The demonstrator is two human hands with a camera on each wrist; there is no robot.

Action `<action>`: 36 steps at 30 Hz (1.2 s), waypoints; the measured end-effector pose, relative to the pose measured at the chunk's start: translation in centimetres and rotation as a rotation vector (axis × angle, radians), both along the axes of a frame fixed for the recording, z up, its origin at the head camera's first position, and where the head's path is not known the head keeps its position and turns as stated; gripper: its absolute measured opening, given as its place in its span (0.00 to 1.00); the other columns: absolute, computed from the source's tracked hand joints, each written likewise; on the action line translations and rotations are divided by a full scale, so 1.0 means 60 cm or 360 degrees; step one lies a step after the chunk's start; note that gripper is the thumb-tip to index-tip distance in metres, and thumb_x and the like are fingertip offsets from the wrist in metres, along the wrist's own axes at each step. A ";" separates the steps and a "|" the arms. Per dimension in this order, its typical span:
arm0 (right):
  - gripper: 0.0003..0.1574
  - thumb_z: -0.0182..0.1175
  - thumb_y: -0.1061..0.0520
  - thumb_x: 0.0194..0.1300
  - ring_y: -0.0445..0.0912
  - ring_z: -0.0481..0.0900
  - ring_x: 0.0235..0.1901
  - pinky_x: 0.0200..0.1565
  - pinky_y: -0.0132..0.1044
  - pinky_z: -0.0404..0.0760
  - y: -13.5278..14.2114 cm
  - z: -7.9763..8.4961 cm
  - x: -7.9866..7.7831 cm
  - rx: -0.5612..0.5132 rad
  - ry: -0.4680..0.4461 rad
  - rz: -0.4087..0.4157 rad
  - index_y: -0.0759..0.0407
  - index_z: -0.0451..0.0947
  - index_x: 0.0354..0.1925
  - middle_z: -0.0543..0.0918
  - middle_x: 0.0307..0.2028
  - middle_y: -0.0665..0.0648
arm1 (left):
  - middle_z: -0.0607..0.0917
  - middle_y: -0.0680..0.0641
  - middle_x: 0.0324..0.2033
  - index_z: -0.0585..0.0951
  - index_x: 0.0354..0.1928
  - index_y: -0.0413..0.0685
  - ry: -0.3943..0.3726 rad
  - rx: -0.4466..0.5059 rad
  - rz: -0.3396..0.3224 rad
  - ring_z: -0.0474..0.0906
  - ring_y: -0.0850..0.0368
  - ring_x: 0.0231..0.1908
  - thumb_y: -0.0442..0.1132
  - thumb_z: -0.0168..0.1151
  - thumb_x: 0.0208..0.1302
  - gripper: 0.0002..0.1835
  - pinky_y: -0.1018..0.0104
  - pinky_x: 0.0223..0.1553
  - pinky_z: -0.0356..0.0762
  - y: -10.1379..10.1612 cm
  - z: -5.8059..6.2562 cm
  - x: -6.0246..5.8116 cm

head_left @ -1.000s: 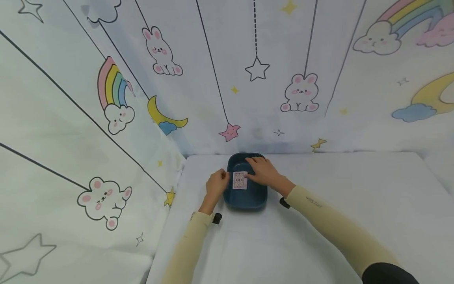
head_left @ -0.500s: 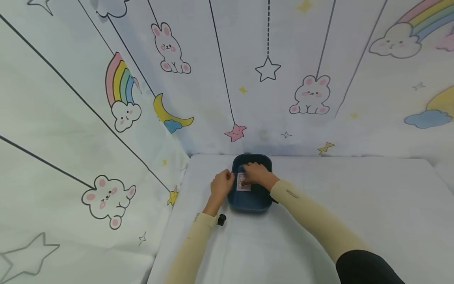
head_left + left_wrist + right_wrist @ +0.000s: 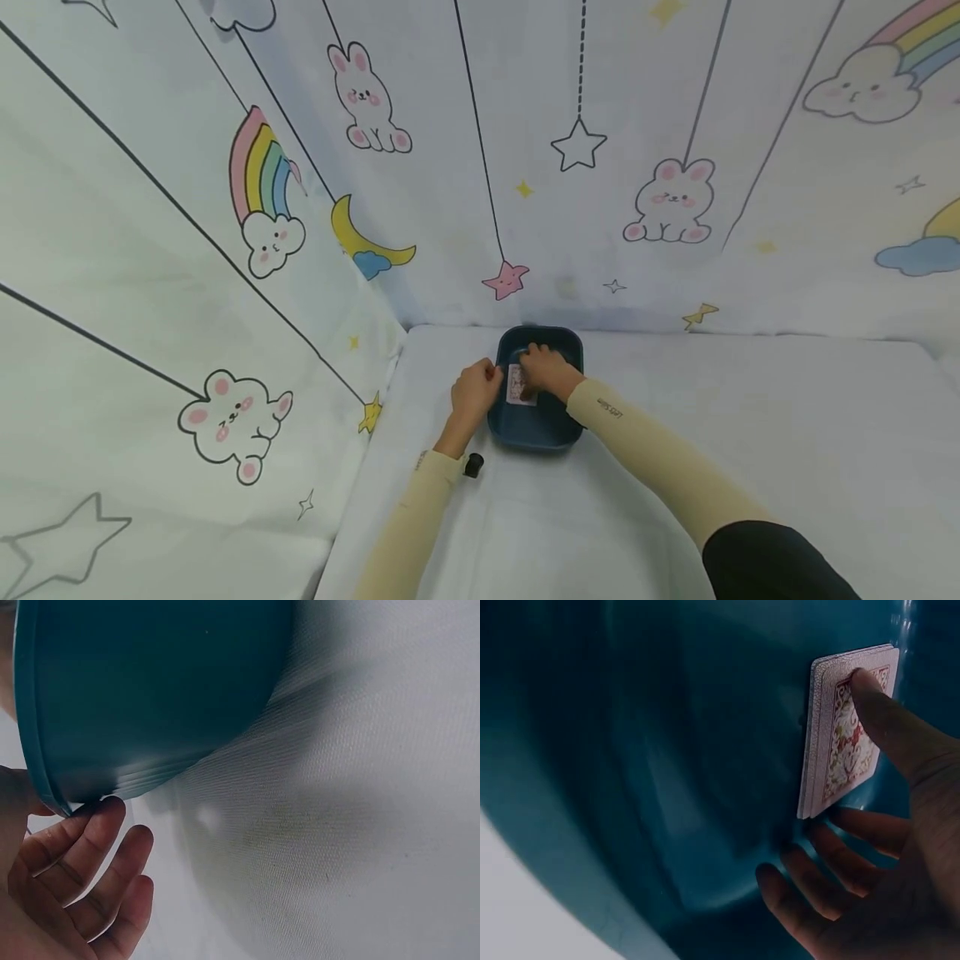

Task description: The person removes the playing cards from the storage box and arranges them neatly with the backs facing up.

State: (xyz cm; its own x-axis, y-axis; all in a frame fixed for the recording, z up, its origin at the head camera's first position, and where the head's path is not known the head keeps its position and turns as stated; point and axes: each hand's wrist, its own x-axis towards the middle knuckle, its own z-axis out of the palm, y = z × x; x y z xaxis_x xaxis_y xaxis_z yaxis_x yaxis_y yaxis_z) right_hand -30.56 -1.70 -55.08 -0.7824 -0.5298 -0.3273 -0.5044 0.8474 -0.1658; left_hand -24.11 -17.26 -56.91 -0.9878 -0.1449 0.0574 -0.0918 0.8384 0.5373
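A dark teal plastic basin (image 3: pixel 536 430) stands on the white-covered table. My left hand (image 3: pixel 475 388) grips its left rim; in the left wrist view bent fingers (image 3: pixel 109 821) lie against the outside, and the thumb is mostly hidden. Inside the basin is a small stack of playing cards (image 3: pixel 849 739), back up, with a red ornate pattern on a pale border. My right hand (image 3: pixel 549 372) reaches in over the cards. Its thumb (image 3: pixel 885 712) rests on the top card, while the bent fingers come to the stack's lower edge. Whether the cards are lifted I cannot tell.
White cloth covers the table (image 3: pixel 735 433) around the basin. Behind and to the left rise white walls (image 3: pixel 450 167) printed with rabbits, stars and rainbows. The basin stands close to the back wall. A small black object (image 3: pixel 473 465) sits at the left wrist.
My right hand has moved further into the basin, from its right side to over the cards, and the thumb has come onto them. The left hand stays at the rim. The head view shifts slightly.
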 end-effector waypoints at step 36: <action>0.23 0.59 0.61 0.71 0.50 0.80 0.40 0.41 0.40 0.82 0.065 0.027 -0.010 -0.0980 -0.0527 -0.0415 0.63 0.67 0.61 0.80 0.49 0.65 | 0.81 0.50 0.24 0.78 0.31 0.51 0.0002 -0.0010 0.0016 0.73 0.56 0.22 0.48 0.56 0.72 0.13 0.63 0.24 0.66 0.006 -0.002 0.000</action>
State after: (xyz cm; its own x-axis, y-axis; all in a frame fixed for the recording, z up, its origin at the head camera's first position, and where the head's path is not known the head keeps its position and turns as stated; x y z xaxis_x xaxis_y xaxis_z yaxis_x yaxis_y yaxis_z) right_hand -31.15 2.18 -53.46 -0.8199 -0.5040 -0.2716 -0.1409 0.6375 -0.7575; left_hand -24.10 -16.91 -57.05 -0.9863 -0.1542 0.0592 -0.0995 0.8408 0.5322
